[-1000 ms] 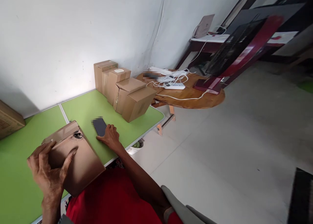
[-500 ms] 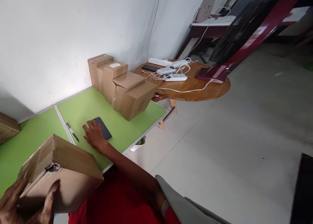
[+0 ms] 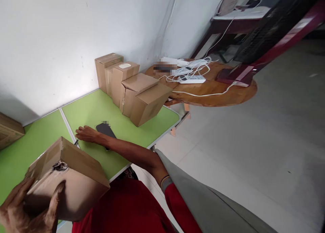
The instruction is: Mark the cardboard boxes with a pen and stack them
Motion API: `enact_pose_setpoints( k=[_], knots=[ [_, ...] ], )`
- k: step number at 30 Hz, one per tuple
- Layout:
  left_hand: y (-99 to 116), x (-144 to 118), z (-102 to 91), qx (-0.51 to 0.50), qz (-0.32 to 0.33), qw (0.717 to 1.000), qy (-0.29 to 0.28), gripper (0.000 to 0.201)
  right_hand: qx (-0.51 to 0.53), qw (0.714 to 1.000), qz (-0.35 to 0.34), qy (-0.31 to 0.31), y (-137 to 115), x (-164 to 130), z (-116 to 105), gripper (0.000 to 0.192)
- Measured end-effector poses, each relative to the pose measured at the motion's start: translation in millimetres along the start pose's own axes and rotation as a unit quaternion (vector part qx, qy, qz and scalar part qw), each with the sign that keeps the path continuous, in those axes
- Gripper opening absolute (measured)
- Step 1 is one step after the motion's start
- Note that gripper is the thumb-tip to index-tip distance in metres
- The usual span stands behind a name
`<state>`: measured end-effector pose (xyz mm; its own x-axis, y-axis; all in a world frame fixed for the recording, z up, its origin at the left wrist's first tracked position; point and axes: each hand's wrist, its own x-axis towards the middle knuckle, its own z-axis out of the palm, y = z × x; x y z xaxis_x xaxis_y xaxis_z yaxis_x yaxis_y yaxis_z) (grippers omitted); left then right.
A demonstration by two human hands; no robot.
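as left hand (image 3: 21, 212) holds carton (image 3: 76, 189), white label (image 3: 125, 66) atop box (image 3: 117, 87)

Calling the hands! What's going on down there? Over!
Left hand gripping box. Right hand by pen, grip unclear. Phone partly under right forearm.

Red top (image 3: 127, 206), short R sleeve (image 3: 175, 202) w/ grey cuff (image 3: 166, 184)

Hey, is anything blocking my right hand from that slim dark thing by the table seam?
Nothing visible: the slim dark thing shows close beside your right hand, though contact is unclear. The box in your left hand and the phone by your wrist sit outside that gap.
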<state>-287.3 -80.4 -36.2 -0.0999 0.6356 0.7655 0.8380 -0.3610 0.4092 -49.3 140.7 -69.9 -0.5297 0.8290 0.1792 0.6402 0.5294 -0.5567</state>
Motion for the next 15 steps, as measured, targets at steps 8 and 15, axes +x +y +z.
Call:
enact_pose_setpoints(
  k=[8,15],
  knots=[
    [24,6,12.3,0.041,0.081,0.995,0.049,0.091,0.321,0.922,0.001,0.217,-30,-81,-55,0.02],
    [34,23,32.0,0.042,0.136,0.99,0.009,0.072,0.697,0.684,-0.084,0.196,-95,-146,-67,0.042]
  ],
)
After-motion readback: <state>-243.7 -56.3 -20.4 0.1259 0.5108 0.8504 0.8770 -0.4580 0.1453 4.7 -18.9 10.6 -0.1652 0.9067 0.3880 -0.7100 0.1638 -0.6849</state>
